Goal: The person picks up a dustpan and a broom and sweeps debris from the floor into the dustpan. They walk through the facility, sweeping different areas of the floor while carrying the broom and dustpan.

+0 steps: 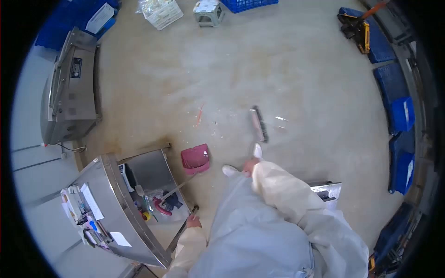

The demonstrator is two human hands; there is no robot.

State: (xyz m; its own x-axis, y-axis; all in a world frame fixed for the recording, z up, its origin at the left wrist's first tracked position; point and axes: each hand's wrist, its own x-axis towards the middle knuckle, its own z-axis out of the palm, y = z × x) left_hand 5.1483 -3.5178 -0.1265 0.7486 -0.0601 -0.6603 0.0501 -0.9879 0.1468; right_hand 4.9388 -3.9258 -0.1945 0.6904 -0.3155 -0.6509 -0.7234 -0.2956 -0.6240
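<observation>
A broom [258, 124] with a pink head and dark bristles is on the floor ahead of my feet. My right hand [250, 167] is closed just behind it, apparently around its handle, which hardly shows. A pink dustpan [195, 158] lies to the left with bits of debris in it. Its long handle slants back over the lower shelf of a steel table and ends in a pink grip. My left hand [193, 221] is curled beside the table leg [178, 234]; what its fingers hold cannot be made out. Scraps and an orange strip [200, 114] lie between dustpan and broom.
The steel table [134, 208] on my left carries papers and pens, with tools on its shelf. A steel machine [74, 88] stands beyond it. A grey stool [208, 12] and a white basket [162, 14] are far ahead. Blue crates [402, 115] and a pallet jack [359, 30] line the right.
</observation>
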